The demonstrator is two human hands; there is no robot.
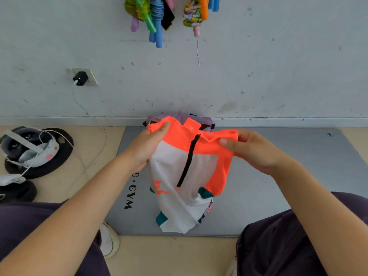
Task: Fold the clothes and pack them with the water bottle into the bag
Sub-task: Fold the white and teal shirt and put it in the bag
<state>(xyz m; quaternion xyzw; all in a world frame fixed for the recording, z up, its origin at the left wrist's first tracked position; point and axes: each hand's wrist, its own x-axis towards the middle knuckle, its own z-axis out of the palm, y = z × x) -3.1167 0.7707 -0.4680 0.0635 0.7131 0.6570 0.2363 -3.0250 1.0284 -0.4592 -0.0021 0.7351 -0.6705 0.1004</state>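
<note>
An orange and white shirt (179,168) with a black zip and teal trim hangs in the air over the grey mat (278,176). My left hand (147,144) grips its orange top edge at the left. At the right end of that same edge, my right hand (253,150) pinches the orange fabric. The shirt's white lower part drapes down onto the mat. Behind the shirt, against the wall, a purple bag (179,117) shows only its top rim. No water bottle is in view.
A white and grey headset (29,150) lies on a black round weight plate (59,156) at the left, with a white cable (93,120) running up to a wall charger (80,78). Coloured jump ropes (157,18) hang on the wall. My knees flank the mat's near edge.
</note>
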